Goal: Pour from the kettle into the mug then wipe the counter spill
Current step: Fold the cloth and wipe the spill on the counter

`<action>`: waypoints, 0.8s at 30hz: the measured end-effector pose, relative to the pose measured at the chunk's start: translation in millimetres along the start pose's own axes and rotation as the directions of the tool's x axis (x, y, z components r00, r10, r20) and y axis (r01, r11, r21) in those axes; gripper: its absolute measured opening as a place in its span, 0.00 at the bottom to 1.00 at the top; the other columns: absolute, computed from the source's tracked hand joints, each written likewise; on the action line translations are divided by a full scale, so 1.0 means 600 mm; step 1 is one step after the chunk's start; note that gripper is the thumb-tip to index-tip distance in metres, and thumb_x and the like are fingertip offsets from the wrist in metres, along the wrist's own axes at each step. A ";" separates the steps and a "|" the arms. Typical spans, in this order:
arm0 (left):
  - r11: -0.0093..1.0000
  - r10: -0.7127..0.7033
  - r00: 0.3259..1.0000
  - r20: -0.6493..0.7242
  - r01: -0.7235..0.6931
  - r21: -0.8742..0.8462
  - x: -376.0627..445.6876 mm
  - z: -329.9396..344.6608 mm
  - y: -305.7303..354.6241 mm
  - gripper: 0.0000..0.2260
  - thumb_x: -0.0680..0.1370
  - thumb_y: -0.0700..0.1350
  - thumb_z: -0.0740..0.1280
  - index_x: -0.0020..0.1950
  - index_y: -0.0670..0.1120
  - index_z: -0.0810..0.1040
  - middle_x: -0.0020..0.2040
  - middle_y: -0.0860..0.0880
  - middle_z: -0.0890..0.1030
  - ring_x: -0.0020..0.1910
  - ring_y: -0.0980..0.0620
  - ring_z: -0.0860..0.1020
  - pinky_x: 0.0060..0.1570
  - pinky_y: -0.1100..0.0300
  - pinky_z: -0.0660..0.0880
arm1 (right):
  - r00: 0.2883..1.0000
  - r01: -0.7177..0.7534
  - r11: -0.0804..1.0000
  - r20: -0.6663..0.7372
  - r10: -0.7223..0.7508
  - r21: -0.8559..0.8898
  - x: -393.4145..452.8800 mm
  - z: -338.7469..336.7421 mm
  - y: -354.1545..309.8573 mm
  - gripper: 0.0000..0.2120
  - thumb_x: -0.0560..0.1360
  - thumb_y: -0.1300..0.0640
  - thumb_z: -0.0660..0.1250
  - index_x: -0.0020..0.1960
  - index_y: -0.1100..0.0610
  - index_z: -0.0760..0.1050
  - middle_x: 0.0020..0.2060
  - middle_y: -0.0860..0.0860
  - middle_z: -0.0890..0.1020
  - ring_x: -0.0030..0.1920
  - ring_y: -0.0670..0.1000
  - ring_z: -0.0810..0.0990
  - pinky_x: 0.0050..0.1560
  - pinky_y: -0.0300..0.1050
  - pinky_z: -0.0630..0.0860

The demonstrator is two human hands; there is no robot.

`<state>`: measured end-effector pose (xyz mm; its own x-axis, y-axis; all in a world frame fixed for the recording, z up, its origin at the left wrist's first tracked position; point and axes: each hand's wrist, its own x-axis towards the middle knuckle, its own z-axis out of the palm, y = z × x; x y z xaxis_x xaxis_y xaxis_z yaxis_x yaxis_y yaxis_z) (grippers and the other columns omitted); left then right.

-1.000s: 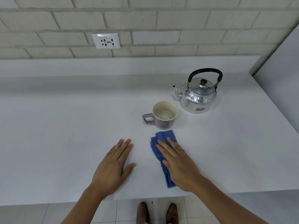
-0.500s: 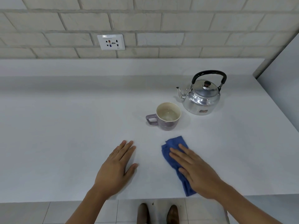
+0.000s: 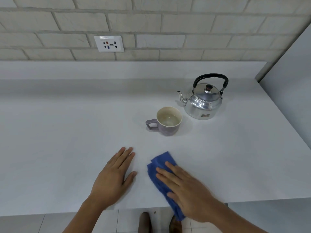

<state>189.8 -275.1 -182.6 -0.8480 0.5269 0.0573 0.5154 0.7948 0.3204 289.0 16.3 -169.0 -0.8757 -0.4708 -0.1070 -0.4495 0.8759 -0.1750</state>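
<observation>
No text can be read. The kettle (image 3: pixel 202 103) bears a small sticker low on its front, too blurred to make out. The wall socket (image 3: pixel 109 43) carries a pale strip and tiny mark, both illegible.

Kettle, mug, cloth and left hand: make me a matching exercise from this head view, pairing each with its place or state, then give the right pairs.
Column one:
1. kettle
2. mug
3. blue cloth
4. left hand

Column two:
A. flat on the bare counter, holding nothing
B. upright at the back right, lid on, spout pointing left
C. under the right hand, one end hanging past the counter's front edge
D. handle pointing left, liquid inside

Pairs: 1-B, 2-D, 3-C, 4-A
</observation>
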 end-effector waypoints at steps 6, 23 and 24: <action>1.000 -0.010 1.000 0.006 0.010 0.011 0.000 -0.004 0.007 0.28 0.83 0.62 0.54 0.82 0.52 0.59 0.83 0.58 0.55 0.82 0.58 0.48 0.79 0.61 0.48 | 0.952 -0.300 0.953 -0.044 0.302 0.045 -0.036 -0.019 0.113 0.29 0.85 0.44 0.45 0.82 0.50 0.43 0.83 0.44 0.45 0.83 0.50 0.42 0.80 0.47 0.43; 0.979 -0.130 0.991 -0.024 0.124 -0.162 0.022 -0.023 0.034 0.24 0.79 0.51 0.69 0.75 0.48 0.72 0.77 0.54 0.69 0.79 0.50 0.63 0.76 0.51 0.64 | 0.997 0.069 0.975 0.026 -0.076 0.212 -0.011 -0.044 0.070 0.26 0.85 0.45 0.53 0.81 0.40 0.54 0.81 0.32 0.49 0.81 0.42 0.40 0.79 0.44 0.41; 0.979 -0.139 0.990 -0.037 0.132 -0.158 0.029 -0.025 0.040 0.22 0.79 0.48 0.71 0.73 0.47 0.75 0.75 0.51 0.73 0.76 0.47 0.68 0.74 0.51 0.66 | 1.000 0.029 0.954 -0.020 -0.024 0.298 -0.020 -0.047 0.070 0.25 0.84 0.45 0.55 0.81 0.40 0.57 0.80 0.31 0.52 0.82 0.42 0.43 0.80 0.44 0.44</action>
<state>185.1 -251.5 -159.6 -0.9156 0.3995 0.0468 0.3730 0.7999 0.4701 275.7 61.5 -147.7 -0.8679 -0.4898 -0.0830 -0.4019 0.7905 -0.4622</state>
